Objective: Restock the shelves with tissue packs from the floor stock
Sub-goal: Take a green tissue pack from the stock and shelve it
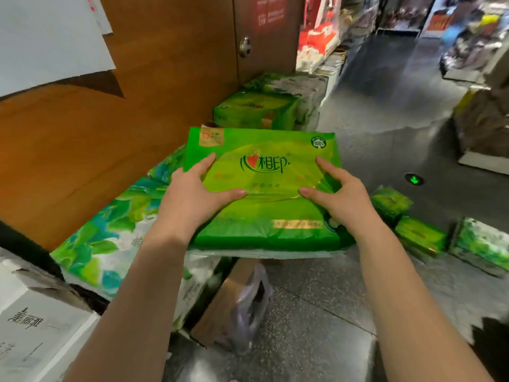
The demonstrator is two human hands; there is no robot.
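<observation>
Squarely between both hands, the green tissue pack (261, 186) is being held above the floor stock — long axis running from 9 to 3 o'clock. It is being gripped by the left hand (192, 194) and right hand (341, 197) equally, fingers spread wide on top.

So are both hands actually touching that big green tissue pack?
Touching. The head view shows the left hand and right hand lying on top of the green tissue pack, thumbs and fingers spread against its wrapper.
</observation>
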